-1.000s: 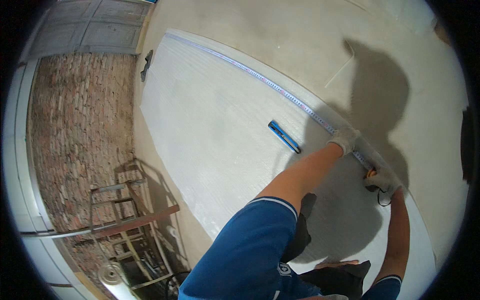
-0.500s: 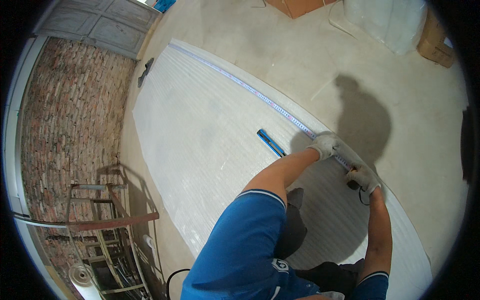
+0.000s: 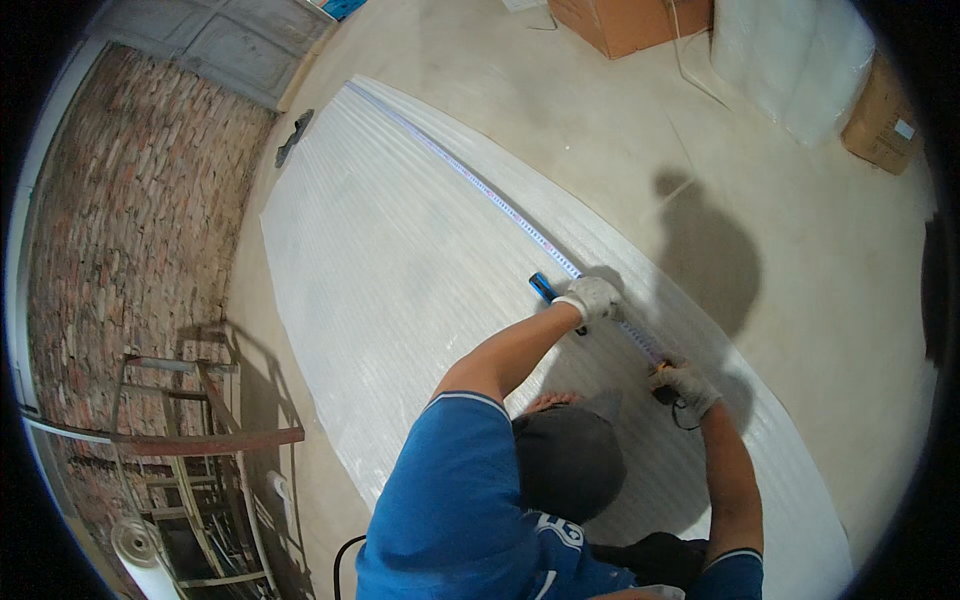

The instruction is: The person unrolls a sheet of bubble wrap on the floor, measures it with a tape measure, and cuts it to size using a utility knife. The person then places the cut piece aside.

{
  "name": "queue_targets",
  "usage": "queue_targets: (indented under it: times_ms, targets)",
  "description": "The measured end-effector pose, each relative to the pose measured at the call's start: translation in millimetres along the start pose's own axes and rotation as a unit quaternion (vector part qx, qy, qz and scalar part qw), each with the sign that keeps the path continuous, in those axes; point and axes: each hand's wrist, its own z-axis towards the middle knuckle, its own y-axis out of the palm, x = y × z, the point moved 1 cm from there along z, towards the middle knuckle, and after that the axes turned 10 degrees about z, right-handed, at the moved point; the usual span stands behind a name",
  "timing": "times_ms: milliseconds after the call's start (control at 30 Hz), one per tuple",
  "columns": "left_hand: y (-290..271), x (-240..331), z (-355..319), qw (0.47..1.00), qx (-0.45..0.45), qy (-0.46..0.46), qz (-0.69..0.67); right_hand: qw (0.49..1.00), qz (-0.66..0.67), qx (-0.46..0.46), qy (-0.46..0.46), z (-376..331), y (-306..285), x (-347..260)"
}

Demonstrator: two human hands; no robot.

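In the middle of the frame the gloved left hand (image 3: 590, 297) presses flat on the tape measure (image 3: 480, 185), beside a blue tool (image 3: 541, 287). The right hand (image 3: 685, 383) is closed around the tape case, lower right, on the white sheet (image 3: 390, 270).

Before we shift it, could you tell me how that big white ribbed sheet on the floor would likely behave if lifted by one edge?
The white ribbed sheet looks thin and lies flat on the floor, so it would probably sag and flop. It is likely light for its size. Being so long, it may buckle or crease.
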Motion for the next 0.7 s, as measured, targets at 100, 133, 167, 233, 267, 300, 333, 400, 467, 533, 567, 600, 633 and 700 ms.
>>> queue_targets:
  times_ms: [100, 133, 167, 233, 267, 300, 333, 400, 467, 533, 567, 600, 633, 700]
  targets:
    - [-8, -7, -32, 1.000, -0.007, -0.017, 0.012, 1.000, 0.013, -0.022, 0.008, -3, 27, 17]
    - [-8, -9, -41, 1.000, -0.013, -0.018, 0.018, 0.999, 0.023, -0.034, 0.005, -10, 36, 26]
    - [-7, -10, -49, 1.000, -0.011, -0.015, 0.003, 0.999, 0.000, -0.039, 0.030, -5, 41, 23]
    - [-1, -11, -63, 1.000, -0.012, -0.020, 0.007, 0.994, 0.078, -0.064, 0.030, -10, 54, 30]
    - [1, -11, -69, 1.000, -0.018, -0.021, 0.007, 0.991, 0.116, -0.065, 0.003, -23, 61, 44]
    - [4, -10, -75, 0.999, -0.020, -0.046, 0.005, 0.993, 0.090, -0.074, 0.031, -18, 63, 38]
    - [4, -8, -80, 0.999, 0.002, -0.049, 0.002, 0.994, 0.081, -0.076, 0.020, -23, 67, 43]
    - [5, -3, -90, 0.997, -0.005, -0.081, -0.002, 0.994, 0.069, -0.081, 0.015, -19, 68, 39]
    - [3, 4, -100, 0.994, 0.028, -0.105, -0.016, 0.994, 0.041, -0.076, 0.062, -16, 66, 37]
    - [1, 12, -108, 0.992, 0.008, -0.123, 0.010, 0.986, 0.102, -0.125, 0.026, -19, 66, 39]
    - [1, 15, -112, 0.991, -0.007, -0.130, 0.011, 0.980, 0.137, -0.143, -0.016, -35, 68, 54]
    - [1, 18, -115, 0.990, -0.021, -0.136, 0.011, 0.984, 0.109, -0.140, 0.031, -28, 65, 47]
    - [1, 20, -117, 0.987, -0.065, -0.150, -0.002, 0.985, 0.096, -0.139, 0.037, -33, 64, 53]
    - [1, 25, -121, 0.989, -0.042, -0.142, 0.009, 0.980, 0.103, -0.160, 0.048, -32, 61, 51]
